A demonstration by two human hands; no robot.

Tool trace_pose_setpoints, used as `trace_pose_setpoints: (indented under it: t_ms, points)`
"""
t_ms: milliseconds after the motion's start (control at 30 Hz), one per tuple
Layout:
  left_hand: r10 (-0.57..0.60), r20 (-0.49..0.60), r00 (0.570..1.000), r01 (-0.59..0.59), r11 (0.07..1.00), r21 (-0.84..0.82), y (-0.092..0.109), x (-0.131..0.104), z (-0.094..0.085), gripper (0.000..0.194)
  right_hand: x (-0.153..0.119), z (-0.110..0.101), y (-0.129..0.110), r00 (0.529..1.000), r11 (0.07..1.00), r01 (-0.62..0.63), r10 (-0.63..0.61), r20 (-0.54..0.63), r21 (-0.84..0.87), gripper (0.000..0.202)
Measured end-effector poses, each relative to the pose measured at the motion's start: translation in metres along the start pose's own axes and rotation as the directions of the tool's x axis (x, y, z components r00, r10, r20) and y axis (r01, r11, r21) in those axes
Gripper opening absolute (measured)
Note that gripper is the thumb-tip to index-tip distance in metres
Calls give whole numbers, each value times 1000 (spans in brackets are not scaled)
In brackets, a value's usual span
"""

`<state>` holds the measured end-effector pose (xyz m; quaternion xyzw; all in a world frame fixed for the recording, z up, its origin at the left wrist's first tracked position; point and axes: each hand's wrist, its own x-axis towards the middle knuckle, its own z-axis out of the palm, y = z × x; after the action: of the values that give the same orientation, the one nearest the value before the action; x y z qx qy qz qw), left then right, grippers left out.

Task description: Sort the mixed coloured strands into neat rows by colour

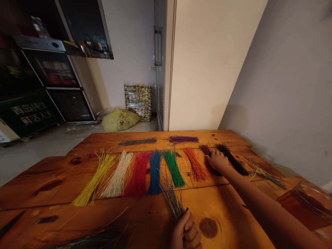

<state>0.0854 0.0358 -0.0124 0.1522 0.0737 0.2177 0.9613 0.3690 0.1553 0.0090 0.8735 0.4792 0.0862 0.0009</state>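
My left hand (185,231), at the bottom middle, is closed around a bundle of mixed-colour strands (172,197) whose thin ends fan out away from me. My right hand (218,160) reaches across the table to a pile of brown strands (204,149), fingers curled down onto it and hiding much of it. Just right of that hand lies a black bundle (232,159). Leftward run separate bundles: orange (195,164), green (174,168), blue (155,173), red (138,174), white (118,174) and yellow (95,178).
Behind the row lie grey strands (138,141) and purple strands (183,139). Loose mixed strands (267,174) rest at right, near a clear container (308,204). A dark mixed pile (90,240) sits at front left on the wooden table (209,207). A yellow bag (119,120) is on the floor.
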Motion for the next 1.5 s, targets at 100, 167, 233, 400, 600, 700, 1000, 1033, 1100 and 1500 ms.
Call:
trace_pose_setpoints:
  t_ms: [100,167,233,400,600,700,1000,1033,1100,1500]
  points:
    - [-5,-26,1000,6,1000,7,1,0,2,62,-8,-15,-8,990,993,120,-121,-79,-16,53]
    - [-9,-47,999,10,1000,14,1,0,4,63,-19,-21,-19,965,968,249,-247,-92,12,55]
    - [-7,-70,998,8,1000,15,1,0,6,63,-34,-21,-35,957,954,290,-288,-41,77,66]
    - [-11,-57,998,12,1000,16,0,0,4,65,-61,-9,-71,975,972,222,-223,0,74,84]
    - [8,-44,999,-6,999,36,-1,0,1,63,-61,-7,-73,974,972,228,-228,-10,49,58]
    - [7,-82,997,-4,999,35,-1,-1,3,63,-60,-10,-73,973,972,223,-226,39,75,61]
    - [-13,-75,997,11,1000,-29,-2,0,5,64,-57,-3,-86,974,977,210,-212,86,24,62]
    - [-12,-77,997,9,999,-33,-2,0,5,64,-56,-3,-85,970,974,225,-225,90,16,58]
    - [-8,-83,997,5,999,-34,-2,0,5,64,-54,-3,-84,963,968,250,-250,102,12,54]
    - [-14,-98,995,13,1000,-14,0,-1,7,62,-66,-5,-76,963,968,250,-247,111,-17,52]
